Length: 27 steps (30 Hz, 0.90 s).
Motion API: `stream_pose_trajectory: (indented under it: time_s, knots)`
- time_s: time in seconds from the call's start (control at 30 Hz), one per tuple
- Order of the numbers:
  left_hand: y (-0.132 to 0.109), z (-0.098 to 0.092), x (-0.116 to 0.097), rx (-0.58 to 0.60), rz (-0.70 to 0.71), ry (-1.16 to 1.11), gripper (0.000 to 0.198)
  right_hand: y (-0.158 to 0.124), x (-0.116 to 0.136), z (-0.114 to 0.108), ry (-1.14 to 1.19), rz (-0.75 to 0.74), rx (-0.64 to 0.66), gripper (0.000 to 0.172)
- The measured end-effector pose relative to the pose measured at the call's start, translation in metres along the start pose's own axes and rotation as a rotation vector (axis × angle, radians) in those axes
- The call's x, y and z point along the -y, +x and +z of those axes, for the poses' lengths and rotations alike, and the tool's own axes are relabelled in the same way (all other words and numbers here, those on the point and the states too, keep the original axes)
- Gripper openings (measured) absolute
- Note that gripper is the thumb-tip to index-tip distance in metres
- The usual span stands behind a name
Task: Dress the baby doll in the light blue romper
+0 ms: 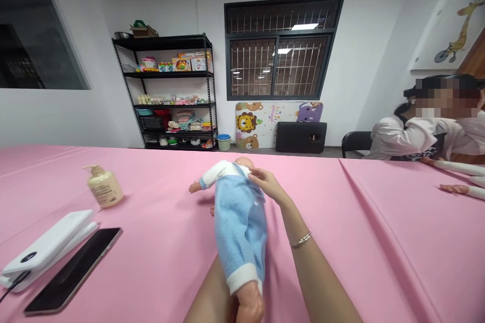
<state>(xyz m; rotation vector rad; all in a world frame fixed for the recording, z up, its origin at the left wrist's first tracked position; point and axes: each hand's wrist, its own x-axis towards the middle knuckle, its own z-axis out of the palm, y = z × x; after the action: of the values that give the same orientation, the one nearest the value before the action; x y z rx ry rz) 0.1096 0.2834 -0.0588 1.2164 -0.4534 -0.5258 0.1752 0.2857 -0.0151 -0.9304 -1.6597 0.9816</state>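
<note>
Baby doll (240, 222) lies lengthwise on a pink tablecloth (162, 252), head pointing away from the wearer and feet nearest the camera; it wears a blue fleece suit (240, 227) with white cuffs. Right hand (267, 185) is open, fingers spread and resting on the doll's upper chest near the neck, not visibly gripping. A silver bracelet (301, 239) sits on that wrist. Left forearm (207, 295) passes beside the doll's legs; the left hand is hidden behind the doll, so its state cannot be told. Left of the doll: pump bottle (105, 186), white power bank (47, 250) with cable, and black phone (74, 270), the last two just beside each other. A seated co-worker (428, 136) is at the far right, apart from the doll, beyond the table edge. Metal shelf (164, 91) of baby supplies stands against the back wall.
</note>
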Motion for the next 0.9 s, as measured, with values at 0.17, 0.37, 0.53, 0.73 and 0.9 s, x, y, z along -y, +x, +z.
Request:
stream_pose_trajectory:
  time_s: [0.17, 0.37, 0.53, 0.73, 0.9]
  knots:
    - [0.021, 0.023, 0.016, 2.488, -0.349, 0.095, 0.030, 0.001, -0.008, 0.017, -0.209, -0.033, 0.033, 0.031]
    - [0.031, 0.099, 0.070, 0.826, -1.072, 2.036, 0.032, 0.002, -0.002, 0.024, -0.238, -0.089, -0.280, 0.018]
    - [0.025, 0.120, 0.083, -0.726, -0.933, 1.195, 0.023, -0.004, 0.009, 0.028, -0.457, -0.215, -0.219, 0.019]
    - [0.023, 0.132, 0.091, -1.148, -0.584, 0.860, 0.032, -0.005, 0.010, 0.025, -0.258, -0.116, 0.056, 0.045]
    - [0.023, 0.136, 0.089, -1.367, -0.385, 0.711, 0.035, -0.005, 0.007, 0.011, -0.575, 0.006, -0.007, 0.036]
